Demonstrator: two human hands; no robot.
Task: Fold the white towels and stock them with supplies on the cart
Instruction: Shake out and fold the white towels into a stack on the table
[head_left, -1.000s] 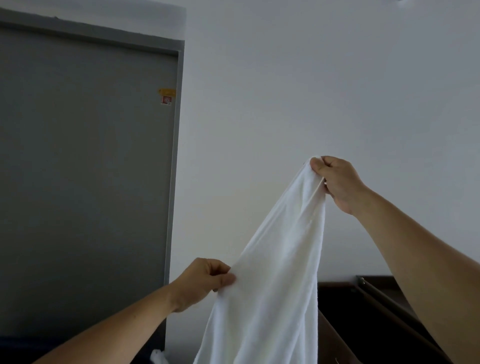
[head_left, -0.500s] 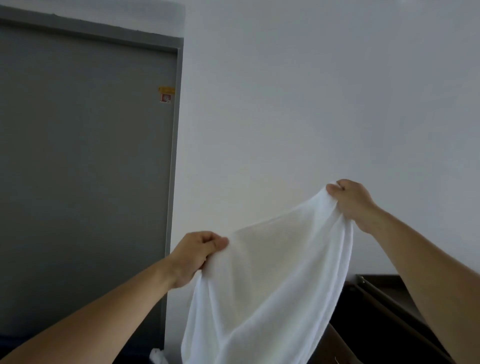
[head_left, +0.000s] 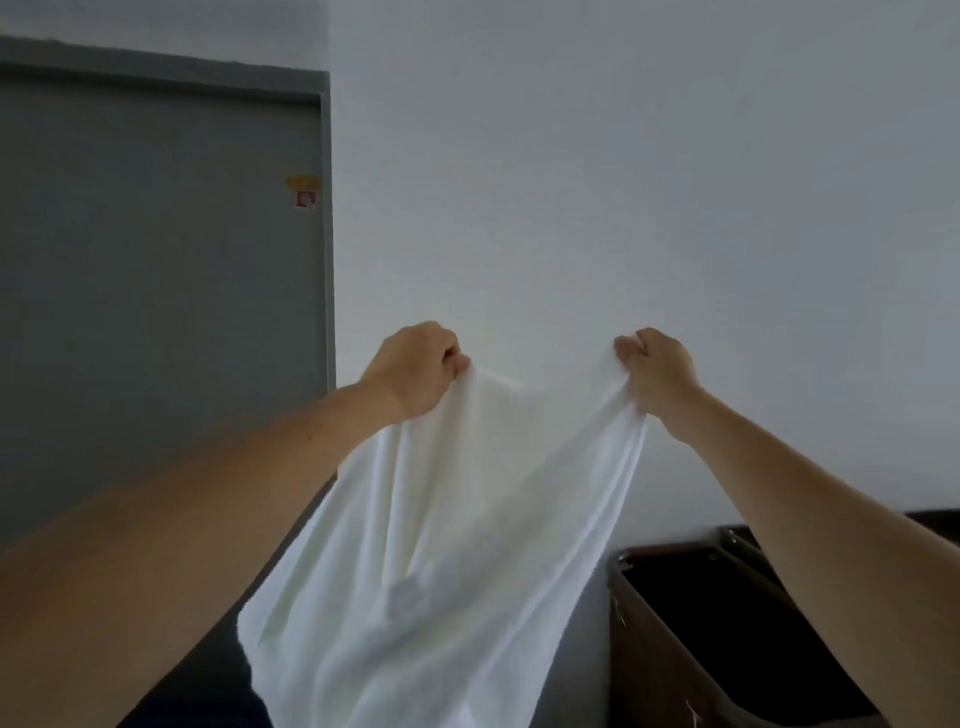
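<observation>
A white towel (head_left: 457, 545) hangs in the air in front of a pale wall (head_left: 623, 182), held up by its top edge. The left hand (head_left: 415, 369) pinches one upper corner, fingers curled tight — the right hand (head_left: 657, 371) grips the other corner the same way, both at about one height. The cloth sags between them. A grey door (head_left: 156, 260) stands at left — a dark bin (head_left: 675, 649) sits at lower right.

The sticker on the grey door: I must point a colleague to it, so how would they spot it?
The grey door fills the view's left, beside the white wall. High near its right edge sits the sticker, just under yellow tape. It is the door's only red-and-white mark.
</observation>
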